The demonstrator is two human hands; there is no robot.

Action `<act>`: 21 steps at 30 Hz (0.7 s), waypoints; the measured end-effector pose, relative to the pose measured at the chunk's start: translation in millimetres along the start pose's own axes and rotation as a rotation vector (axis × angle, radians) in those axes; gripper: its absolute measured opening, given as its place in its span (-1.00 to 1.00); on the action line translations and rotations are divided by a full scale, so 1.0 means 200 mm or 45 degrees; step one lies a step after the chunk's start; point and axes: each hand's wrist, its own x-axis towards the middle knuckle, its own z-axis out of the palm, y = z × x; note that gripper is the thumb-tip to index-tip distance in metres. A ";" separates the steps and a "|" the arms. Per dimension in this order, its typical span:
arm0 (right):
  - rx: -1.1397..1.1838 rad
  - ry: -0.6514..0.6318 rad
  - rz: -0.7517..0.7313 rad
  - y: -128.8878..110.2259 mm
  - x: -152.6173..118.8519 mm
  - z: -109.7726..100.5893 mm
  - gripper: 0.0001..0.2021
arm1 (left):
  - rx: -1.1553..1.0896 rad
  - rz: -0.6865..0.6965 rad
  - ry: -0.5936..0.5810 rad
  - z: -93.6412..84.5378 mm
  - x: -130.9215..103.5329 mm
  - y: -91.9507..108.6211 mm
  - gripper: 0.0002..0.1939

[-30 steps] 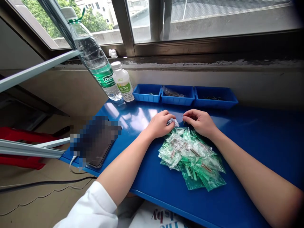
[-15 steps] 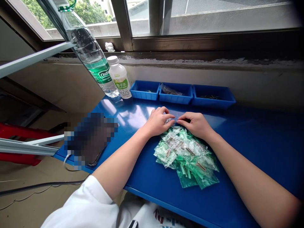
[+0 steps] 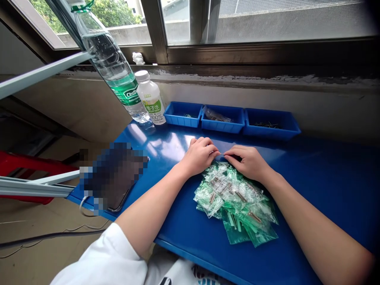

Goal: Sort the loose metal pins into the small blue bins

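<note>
A pile of small clear and green plastic bags (image 3: pixel 234 194), some with thin metal pieces inside, lies on the blue table (image 3: pixel 184 233). At the pile's far edge my left hand (image 3: pixel 200 155) is closed in a pinch, its fingertips pointing right. Facing it, my right hand (image 3: pixel 247 160) pinches too, thumb against fingers. Between the two sets of fingertips runs a thin, light piece (image 3: pixel 221 154), too small to name, which both hands seem to hold.
Behind the hands stand three blue bins (image 3: pixel 182 114) holding small parts. A large water bottle (image 3: pixel 109 63) and a white bottle (image 3: pixel 151 99) stand at the back left. A blurred-out dark device (image 3: pixel 115 178) with a cable lies on the left.
The clear, crinkled thing that showed at my left fingertips is no longer visible there. My left fingers are closed more tightly. The view has shifted slightly.
</note>
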 end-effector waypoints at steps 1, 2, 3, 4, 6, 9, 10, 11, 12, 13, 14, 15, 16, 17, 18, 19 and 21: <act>-0.001 -0.015 -0.007 0.01 0.00 0.00 -0.81 | -0.007 -0.002 0.001 0.00 0.00 0.00 -0.75; 0.004 -0.023 -0.009 0.01 0.00 -0.01 -0.81 | -0.016 -0.004 0.005 0.00 0.00 0.00 -0.74; 0.014 -0.024 -0.004 0.01 0.00 -0.01 -0.81 | -0.029 -0.006 0.010 0.00 0.00 0.00 -0.73; 0.030 -0.014 0.008 0.01 0.00 -0.01 -0.82 | -0.044 -0.009 0.017 0.00 0.00 0.01 -0.72; 0.074 0.066 0.070 0.02 0.00 -0.02 -0.82 | -0.085 -0.030 0.032 -0.01 0.00 0.01 -0.69; 0.192 0.403 0.284 0.05 0.00 -0.05 -0.83 | -0.144 -0.099 0.054 -0.02 -0.01 0.01 -0.68; 0.254 0.560 0.374 0.07 0.01 -0.06 -0.83 | -0.158 -0.119 0.058 -0.02 -0.01 0.01 -0.68; 0.322 0.732 0.458 0.10 0.01 -0.07 -0.82 | -0.170 -0.131 0.060 -0.02 -0.01 0.01 -0.69; 0.405 0.896 0.529 0.12 0.02 -0.09 -0.80 | -0.179 -0.136 0.060 -0.02 -0.01 0.01 -0.70; 0.501 1.052 0.594 0.15 0.02 -0.11 -0.80 | -0.184 -0.134 0.055 -0.02 -0.01 0.01 -0.71; 0.606 1.166 0.657 0.17 0.03 -0.13 -0.82 | -0.184 -0.128 0.047 -0.01 -0.01 0.01 -0.72; 0.668 1.274 0.714 0.19 0.04 -0.15 -0.85 | -0.180 -0.121 0.037 -0.01 -0.01 0.01 -0.72; 0.718 1.331 0.785 0.20 0.04 -0.17 -0.87 | -0.174 -0.113 0.027 -0.01 -0.01 0.01 -0.73; 0.754 1.375 0.843 0.21 0.04 -0.18 -0.88 | -0.168 -0.106 0.018 -0.01 -0.01 0.01 -0.73; 0.776 1.392 0.890 0.22 0.05 -0.20 -0.88 | -0.163 -0.102 0.011 -0.01 -0.01 0.00 -0.73; 0.790 1.391 0.928 0.22 0.05 -0.20 -0.89 | -0.161 -0.101 0.006 0.00 -0.01 0.00 -0.73; 0.798 1.374 0.984 0.22 0.05 -0.22 -0.90 | -0.162 -0.108 -0.005 0.00 -0.01 0.00 -0.74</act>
